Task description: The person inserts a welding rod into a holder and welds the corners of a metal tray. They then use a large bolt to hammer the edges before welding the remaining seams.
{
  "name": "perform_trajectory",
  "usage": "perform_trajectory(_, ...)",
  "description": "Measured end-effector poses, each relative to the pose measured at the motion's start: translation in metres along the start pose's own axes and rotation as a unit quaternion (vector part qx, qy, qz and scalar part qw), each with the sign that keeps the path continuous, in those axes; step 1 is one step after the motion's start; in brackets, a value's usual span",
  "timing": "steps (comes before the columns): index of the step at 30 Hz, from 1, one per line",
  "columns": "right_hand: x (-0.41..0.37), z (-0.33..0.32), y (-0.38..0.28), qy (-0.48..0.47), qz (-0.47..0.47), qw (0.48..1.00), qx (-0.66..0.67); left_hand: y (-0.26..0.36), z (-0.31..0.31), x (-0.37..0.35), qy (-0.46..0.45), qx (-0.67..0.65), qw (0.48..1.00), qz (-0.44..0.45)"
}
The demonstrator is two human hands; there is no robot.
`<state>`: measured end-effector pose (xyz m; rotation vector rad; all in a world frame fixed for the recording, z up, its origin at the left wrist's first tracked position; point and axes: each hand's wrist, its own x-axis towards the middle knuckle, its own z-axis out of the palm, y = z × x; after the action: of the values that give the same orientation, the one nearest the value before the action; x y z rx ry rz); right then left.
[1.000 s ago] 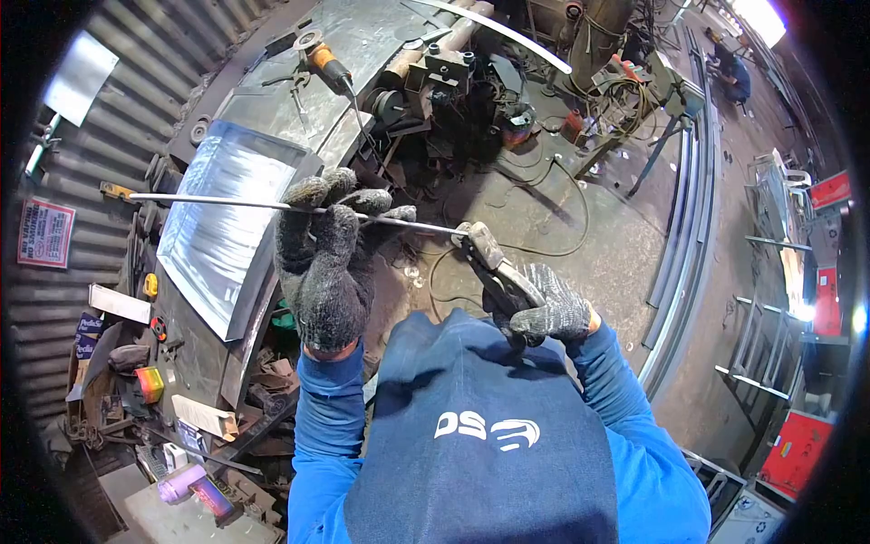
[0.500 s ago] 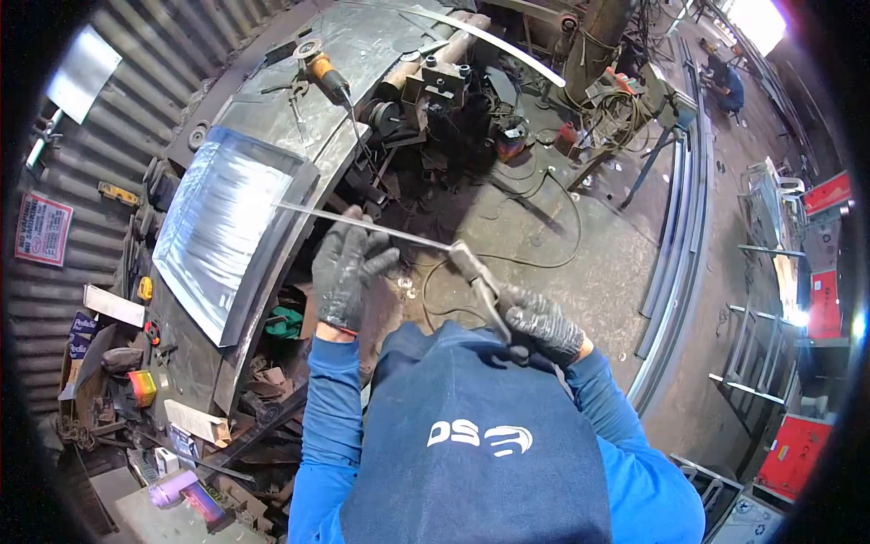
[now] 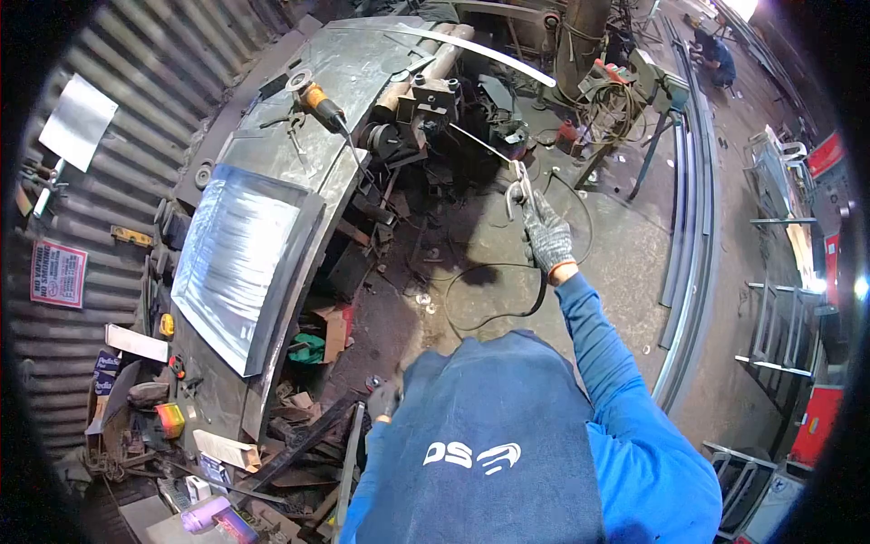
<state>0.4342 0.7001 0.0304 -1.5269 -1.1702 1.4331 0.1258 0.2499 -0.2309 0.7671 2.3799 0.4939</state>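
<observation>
Gripping the clamp-style holder (image 3: 519, 189), the right hand (image 3: 548, 238) is out over the floor (image 3: 616, 263), its gloved fingers closed round the handle, arm stretched well forward of the dark blue apron (image 3: 489, 435). And look at the thin rod (image 3: 480, 141): one end sits at the head of the holder, the rest slants up and left toward the dark metal block (image 3: 433, 102) at the counter's edge, though whether its tip touches anything, I can't tell from here. Down low, the left hand (image 3: 384, 399) is beside the apron, partly hidden, and I cannot say whether its fingers are spread or closed. A black cable (image 3: 489, 317) loops across the floor below the right hand. Over on the metal counter (image 3: 213, 390) lies a shiny sheet-metal panel (image 3: 240, 258), and beyond it an orange-bodied grinder (image 3: 319, 102) with its disc end pointing away, pliers (image 3: 294, 127) just beside it. Long metal bars (image 3: 693, 218) run along the floor on the right, and far back, well apart from everything, a person (image 3: 714, 59) crouches in dark clothing.
</observation>
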Motion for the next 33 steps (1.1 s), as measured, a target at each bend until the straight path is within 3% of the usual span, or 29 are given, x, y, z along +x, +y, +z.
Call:
perform_trajectory(5,0.042,0.017,-0.003,0.013,-0.063,0.996,-0.061,-0.064,0.018,-0.023,-0.046,0.023,0.997,-0.058)
perform_trajectory(11,0.039,0.033,0.000,0.009,-0.141,0.973,-0.180,-0.070,0.030,-0.027,-0.057,0.009,0.995,-0.077)
perform_trajectory(13,0.048,0.037,0.026,0.037,-0.210,0.960,-0.181,-0.068,0.029,-0.028,-0.056,0.007,0.995,-0.079)
perform_trajectory(19,0.020,0.032,0.010,-0.017,-0.107,0.979,-0.170,-0.062,0.038,-0.024,-0.060,0.002,0.995,-0.076)
perform_trajectory(22,0.028,0.025,0.030,-0.004,-0.273,0.903,-0.331,-0.063,0.040,-0.018,-0.064,0.002,0.995,-0.073)
perform_trajectory(24,0.017,0.022,0.019,-0.013,-0.180,0.951,-0.253,-0.063,0.039,-0.018,-0.070,0.004,0.995,-0.069)
perform_trajectory(26,0.020,0.021,0.031,0.008,-0.204,0.953,-0.223,-0.060,0.038,-0.019,-0.074,0.005,0.995,-0.066)
perform_trajectory(27,0.029,0.017,0.040,0.001,-0.265,0.883,-0.389,-0.060,0.038,-0.020,-0.076,0.004,0.995,-0.064)
perform_trajectory(29,0.055,0.003,0.071,-0.019,-0.363,0.650,-0.668,-0.062,0.036,-0.023,-0.075,0.001,0.995,-0.063)
perform_trajectory(30,0.062,0.004,0.081,0.064,-0.416,0.689,-0.590,-0.063,0.036,-0.023,-0.073,0.000,0.995,-0.063)
perform_trajectory(33,0.042,0.007,0.049,-0.018,-0.283,0.889,-0.359,-0.065,0.035,-0.027,-0.069,-0.007,0.996,-0.059)
